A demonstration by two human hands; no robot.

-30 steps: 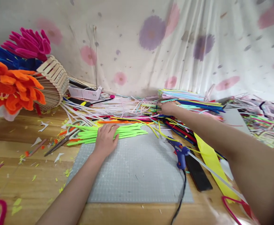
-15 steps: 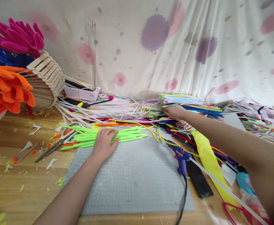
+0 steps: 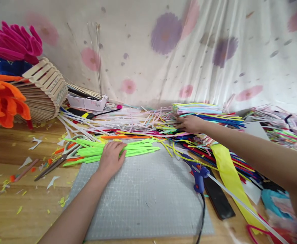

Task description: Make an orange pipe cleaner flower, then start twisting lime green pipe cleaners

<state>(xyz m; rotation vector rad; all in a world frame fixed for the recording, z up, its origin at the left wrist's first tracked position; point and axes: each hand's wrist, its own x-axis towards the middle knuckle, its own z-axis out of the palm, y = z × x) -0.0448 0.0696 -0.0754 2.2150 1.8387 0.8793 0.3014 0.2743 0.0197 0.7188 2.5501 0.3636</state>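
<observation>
My left hand lies over a bundle of bright green pipe cleaners at the back edge of the grey cutting mat. Its fingers rest together on top of the stems, pressing them down. Farther back on the right, my right hand reaches into the mixed pile of coloured stems, beside a stack of pale pipe cleaners. The fingers of that hand point left and are slightly apart, with nothing visible held in them.
A blue glue gun with a black cord lies on the mat's right side, beside a black case and yellow ribbon. Scissors and scraps lie left. A stick basket holds fuzzy flowers.
My right hand has opened a little and sits slightly farther right and lower among the stems. My left hand stays on the green bundle. The camera view has shifted slightly.
</observation>
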